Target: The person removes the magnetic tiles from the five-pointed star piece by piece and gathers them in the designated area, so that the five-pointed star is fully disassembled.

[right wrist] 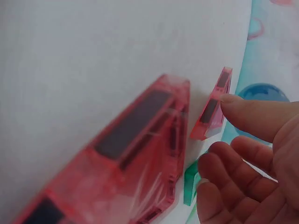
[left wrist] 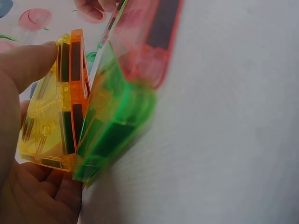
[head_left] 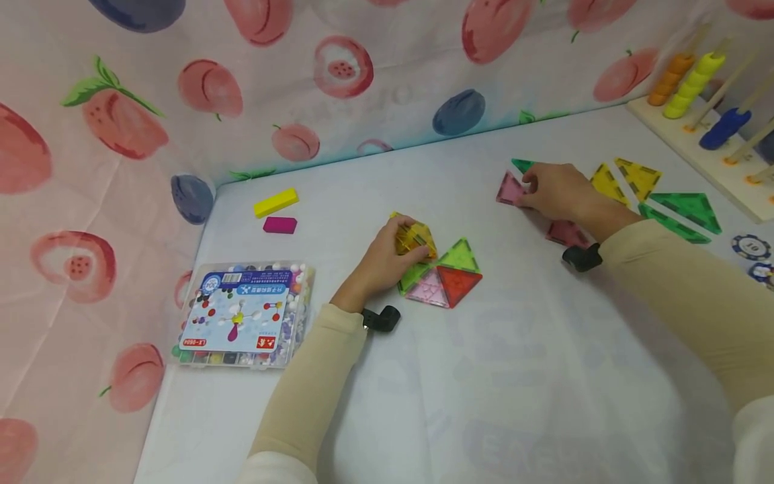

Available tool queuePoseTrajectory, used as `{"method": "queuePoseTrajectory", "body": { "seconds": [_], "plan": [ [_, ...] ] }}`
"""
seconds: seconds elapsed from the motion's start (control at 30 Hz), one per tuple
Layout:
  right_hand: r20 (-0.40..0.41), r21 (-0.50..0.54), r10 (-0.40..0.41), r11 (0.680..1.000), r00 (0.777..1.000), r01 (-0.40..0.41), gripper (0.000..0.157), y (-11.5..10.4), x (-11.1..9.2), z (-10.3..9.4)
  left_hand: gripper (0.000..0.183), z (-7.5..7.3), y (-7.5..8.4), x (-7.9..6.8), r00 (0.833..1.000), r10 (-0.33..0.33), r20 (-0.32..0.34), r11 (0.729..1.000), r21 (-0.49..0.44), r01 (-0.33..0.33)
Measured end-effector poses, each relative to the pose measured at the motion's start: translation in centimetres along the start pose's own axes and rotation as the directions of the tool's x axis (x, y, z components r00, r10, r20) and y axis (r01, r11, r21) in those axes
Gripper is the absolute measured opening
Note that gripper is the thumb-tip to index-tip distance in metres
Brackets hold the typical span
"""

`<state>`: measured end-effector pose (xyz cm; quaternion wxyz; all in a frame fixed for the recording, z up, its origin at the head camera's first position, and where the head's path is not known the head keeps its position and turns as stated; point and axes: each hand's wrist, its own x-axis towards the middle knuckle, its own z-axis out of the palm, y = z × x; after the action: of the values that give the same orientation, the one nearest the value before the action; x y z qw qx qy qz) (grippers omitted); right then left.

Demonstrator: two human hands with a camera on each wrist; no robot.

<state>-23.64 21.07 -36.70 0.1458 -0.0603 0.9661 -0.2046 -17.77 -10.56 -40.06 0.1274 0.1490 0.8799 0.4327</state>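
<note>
My left hand [head_left: 382, 261] grips yellow translucent magnetic tiles [head_left: 425, 233], thumb on one side and fingers on the other. An orange-edged tile [left wrist: 76, 65] stands against them in the left wrist view. Touching it is a green tile [left wrist: 114, 128]. Beside that hand, a lime triangle [head_left: 461, 255], a red triangle [head_left: 461, 286] and a pale pink triangle [head_left: 427, 290] lie joined in a fan. My right hand [head_left: 557, 190] is over a pink triangle tile [head_left: 508, 191], its thumb at the tile's edge and its fingers loosely bent, apart from the thumb. A dark green tile [right wrist: 189, 184] lies by those fingers.
Another pink tile [head_left: 567, 233] lies beneath the right wrist. Yellow tiles [head_left: 639, 178] and green tiles [head_left: 686, 207] sit to the right, before a bead-peg board [head_left: 683, 124]. At left are a bead case [head_left: 236, 312], a yellow block [head_left: 276, 202] and a magenta block [head_left: 279, 225].
</note>
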Motion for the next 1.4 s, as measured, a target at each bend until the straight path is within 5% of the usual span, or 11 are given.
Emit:
{"method": "queuePoseTrajectory", "body": {
  "seconds": [1.1,1.4],
  "plan": [
    [-0.017,-0.016,0.026,1.000,1.000,-0.026,0.053,-0.1,1.2,-0.2,0.049,0.2,0.4,0.7,1.000,0.020,0.010,0.999,0.034,-0.021],
    [-0.064,0.081,-0.068,0.994,0.996,0.073,0.055,-1.5,-2.2,-1.0,0.047,0.2,-0.2,0.0,0.996,0.068,-0.049,0.997,0.042,-0.066]
  ]
}}
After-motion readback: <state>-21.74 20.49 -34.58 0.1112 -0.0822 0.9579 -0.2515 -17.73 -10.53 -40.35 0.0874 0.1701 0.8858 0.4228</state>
